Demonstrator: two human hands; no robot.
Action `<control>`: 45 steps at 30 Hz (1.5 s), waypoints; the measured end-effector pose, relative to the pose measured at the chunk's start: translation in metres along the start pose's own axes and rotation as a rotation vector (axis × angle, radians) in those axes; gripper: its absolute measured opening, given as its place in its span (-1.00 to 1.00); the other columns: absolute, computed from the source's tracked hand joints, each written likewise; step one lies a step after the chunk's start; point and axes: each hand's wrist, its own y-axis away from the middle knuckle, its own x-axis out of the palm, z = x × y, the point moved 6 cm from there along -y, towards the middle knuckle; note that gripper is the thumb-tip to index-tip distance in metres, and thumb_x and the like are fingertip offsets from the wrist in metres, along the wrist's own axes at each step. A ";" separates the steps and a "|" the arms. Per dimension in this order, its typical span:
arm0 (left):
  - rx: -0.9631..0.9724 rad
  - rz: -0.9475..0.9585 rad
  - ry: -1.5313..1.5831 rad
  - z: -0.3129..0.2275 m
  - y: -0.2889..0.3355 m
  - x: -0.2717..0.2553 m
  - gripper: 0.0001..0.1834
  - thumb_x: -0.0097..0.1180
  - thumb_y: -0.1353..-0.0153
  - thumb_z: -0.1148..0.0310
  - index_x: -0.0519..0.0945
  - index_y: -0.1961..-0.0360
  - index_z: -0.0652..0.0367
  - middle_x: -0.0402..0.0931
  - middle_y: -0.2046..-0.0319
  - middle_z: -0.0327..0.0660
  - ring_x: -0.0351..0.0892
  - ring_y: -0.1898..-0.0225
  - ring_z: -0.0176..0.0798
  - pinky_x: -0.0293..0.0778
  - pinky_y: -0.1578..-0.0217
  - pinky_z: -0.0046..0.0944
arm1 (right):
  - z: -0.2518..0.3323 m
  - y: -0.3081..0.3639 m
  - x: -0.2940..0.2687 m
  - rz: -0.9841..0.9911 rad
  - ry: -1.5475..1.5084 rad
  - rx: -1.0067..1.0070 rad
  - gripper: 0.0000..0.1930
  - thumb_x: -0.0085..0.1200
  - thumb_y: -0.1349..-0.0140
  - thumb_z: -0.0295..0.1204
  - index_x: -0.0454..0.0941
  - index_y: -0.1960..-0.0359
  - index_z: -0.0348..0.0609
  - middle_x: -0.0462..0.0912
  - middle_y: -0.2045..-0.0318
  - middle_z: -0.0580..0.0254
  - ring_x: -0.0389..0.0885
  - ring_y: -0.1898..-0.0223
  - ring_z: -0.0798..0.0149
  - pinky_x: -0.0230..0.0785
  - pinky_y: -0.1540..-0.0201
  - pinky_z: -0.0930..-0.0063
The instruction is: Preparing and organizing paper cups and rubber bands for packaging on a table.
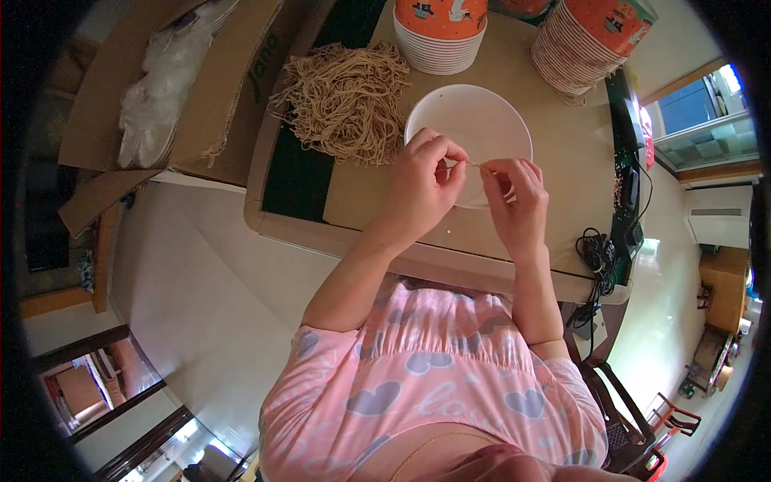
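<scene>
A thin beige string (473, 164) runs between my two hands, over a white bucket (468, 120). My left hand (426, 177) pinches one part of it between thumb and forefinger. The fingers of my right hand (518, 197) are closed on the string a short way to the right. Both hands hang above the near part of the bucket and hide some of its rim. A tangled heap of beige strings (345, 100) lies left of the bucket, close to my left hand.
Behind the bucket stands a stack of orange-patterned buckets (440, 40); another stack (582, 44) with strings hanging on it is at the far right. A cardboard box (233, 80) holding clear plastic (169, 88) is left of the table. A coiled black cable (598, 253) lies at the right edge.
</scene>
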 end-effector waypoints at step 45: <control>0.058 0.034 -0.050 -0.006 0.005 0.021 -0.95 0.21 -0.13 0.49 0.62 0.36 0.18 0.52 0.48 -0.27 0.41 0.58 -0.46 0.33 0.55 -0.44 | 0.180 -0.019 -0.122 0.428 -0.233 -0.616 -0.71 0.05 -0.24 -0.21 0.49 0.19 -0.18 0.53 0.39 0.14 0.51 0.39 0.26 0.48 0.38 0.34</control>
